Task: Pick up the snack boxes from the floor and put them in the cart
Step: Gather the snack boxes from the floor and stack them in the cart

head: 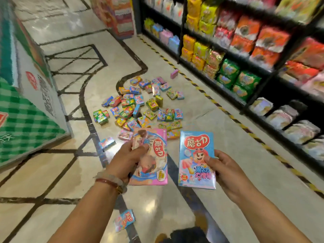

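Marble floor: pale tiles with dark inlaid lines, a striped yellow-black strip along the right side.
Shelves: black racks on the right, stocked with bright snack bags.
Display stand: green-checked and white, on the left.
Pile of boxes: many small colourful snack boxes scattered on the floor ahead of the person.
Blue box: upright, in the grip of the right hand, thumb on its front.
Pink box: in the grip of the left hand, thumb across its face.
Loose box: lies on the floor beneath the left forearm.
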Action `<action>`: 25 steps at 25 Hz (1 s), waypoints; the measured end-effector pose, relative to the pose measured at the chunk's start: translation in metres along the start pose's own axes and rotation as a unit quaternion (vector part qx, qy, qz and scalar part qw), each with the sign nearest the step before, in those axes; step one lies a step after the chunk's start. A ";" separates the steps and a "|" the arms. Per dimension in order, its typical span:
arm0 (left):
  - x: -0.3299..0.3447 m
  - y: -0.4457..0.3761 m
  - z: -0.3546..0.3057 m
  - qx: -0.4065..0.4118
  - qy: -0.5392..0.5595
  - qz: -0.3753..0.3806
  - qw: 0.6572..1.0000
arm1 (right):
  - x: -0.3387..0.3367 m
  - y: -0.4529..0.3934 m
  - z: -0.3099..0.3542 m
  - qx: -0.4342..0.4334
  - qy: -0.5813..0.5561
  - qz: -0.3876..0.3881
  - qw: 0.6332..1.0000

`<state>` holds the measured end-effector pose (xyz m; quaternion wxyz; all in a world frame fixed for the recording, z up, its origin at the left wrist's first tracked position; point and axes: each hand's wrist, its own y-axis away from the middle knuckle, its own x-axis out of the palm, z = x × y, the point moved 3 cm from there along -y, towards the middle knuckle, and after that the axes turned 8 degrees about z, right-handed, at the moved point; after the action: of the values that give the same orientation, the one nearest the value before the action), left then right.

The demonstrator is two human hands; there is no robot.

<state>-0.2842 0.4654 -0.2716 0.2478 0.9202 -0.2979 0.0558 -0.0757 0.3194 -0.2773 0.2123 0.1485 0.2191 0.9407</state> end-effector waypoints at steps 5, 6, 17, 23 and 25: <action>0.112 0.006 0.006 -0.006 -0.069 0.124 0.990 | -0.085 0.102 -0.006 -0.051 -0.062 -0.127 0.989; 0.135 0.010 0.012 -0.011 -0.080 0.151 0.985 | -0.101 0.122 -0.011 -0.057 -0.073 -0.151 0.984; 0.395 0.171 0.141 -0.128 -0.196 0.389 0.891 | -0.239 0.423 -0.127 -0.102 -0.194 -0.385 0.896; 0.531 0.288 0.224 -0.204 -0.249 0.476 0.819 | -0.290 0.603 -0.196 -0.148 -0.262 -0.521 0.799; 0.573 0.320 0.247 -0.213 -0.274 0.508 0.788 | -0.300 0.649 -0.216 -0.171 -0.289 -0.558 0.759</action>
<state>-0.0122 -0.1773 -0.2076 0.2809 0.5367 -0.7821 -0.1460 -0.1139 -0.4239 -0.2103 0.7750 0.2256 0.0271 0.5898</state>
